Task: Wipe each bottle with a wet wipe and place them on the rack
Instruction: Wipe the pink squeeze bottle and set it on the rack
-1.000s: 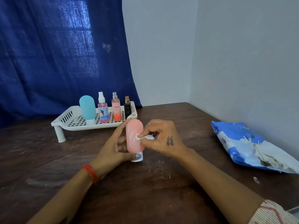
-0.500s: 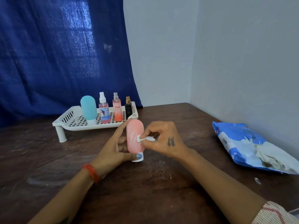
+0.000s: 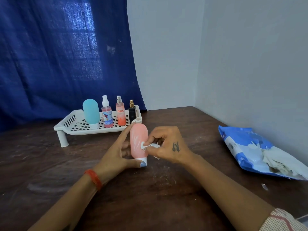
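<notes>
A pink bottle (image 3: 138,139) with a white cap stands cap-down at the middle of the brown table. My left hand (image 3: 116,155) holds it, the forefinger up its side and the thumb at the cap. My right hand (image 3: 168,147) pinches a small crumpled wet wipe (image 3: 146,145) against the bottle's right side. Behind them a white perforated rack (image 3: 75,124) carries a teal bottle (image 3: 91,112), a pink spray bottle (image 3: 106,114), an orange spray bottle (image 3: 120,112) and a small black bottle (image 3: 132,111), all upright.
A blue and white wet-wipe pack (image 3: 246,147) lies open at the right by the wall, used wipes (image 3: 276,160) on it. A blue curtain hangs behind the rack. A small scrap (image 3: 264,186) lies near the table's right edge.
My right hand has slid the wipe slightly down the pink bottle's side. The left hand and bottle have stayed in place.
</notes>
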`<move>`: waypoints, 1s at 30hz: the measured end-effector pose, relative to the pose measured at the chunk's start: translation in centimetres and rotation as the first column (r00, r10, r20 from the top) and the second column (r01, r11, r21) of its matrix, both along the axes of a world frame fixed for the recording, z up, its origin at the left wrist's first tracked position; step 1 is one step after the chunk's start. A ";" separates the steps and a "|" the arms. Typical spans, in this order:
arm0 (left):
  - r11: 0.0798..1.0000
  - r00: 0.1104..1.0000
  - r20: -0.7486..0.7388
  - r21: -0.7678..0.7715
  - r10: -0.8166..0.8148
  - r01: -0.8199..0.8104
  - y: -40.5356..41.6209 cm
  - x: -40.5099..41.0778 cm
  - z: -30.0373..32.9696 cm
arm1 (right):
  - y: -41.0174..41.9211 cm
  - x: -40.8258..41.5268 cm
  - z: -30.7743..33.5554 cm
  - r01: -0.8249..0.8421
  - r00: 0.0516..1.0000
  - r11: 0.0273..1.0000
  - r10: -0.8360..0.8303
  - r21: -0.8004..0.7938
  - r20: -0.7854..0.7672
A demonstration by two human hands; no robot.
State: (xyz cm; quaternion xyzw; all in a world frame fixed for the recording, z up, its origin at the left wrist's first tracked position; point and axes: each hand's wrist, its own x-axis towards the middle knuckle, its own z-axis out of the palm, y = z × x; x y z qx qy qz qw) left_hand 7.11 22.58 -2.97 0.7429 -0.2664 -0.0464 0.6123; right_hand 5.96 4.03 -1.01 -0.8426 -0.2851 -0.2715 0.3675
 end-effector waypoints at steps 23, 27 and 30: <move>1.000 1.000 -0.018 -0.006 0.011 -0.011 0.1 0.2 -0.2 | -0.3 0.3 -0.6 0.094 0.995 0.994 -0.092 -0.057 0.022; 1.000 1.000 -0.027 -0.010 -0.006 0.006 0.3 0.3 -0.3 | 0.1 0.1 -0.4 0.022 0.999 1.000 -0.021 -0.018 0.048; 1.000 0.999 -0.034 -0.015 -0.011 0.011 0.3 0.2 -0.2 | 0.5 -0.2 -0.2 -0.061 0.998 0.997 0.063 -0.056 0.026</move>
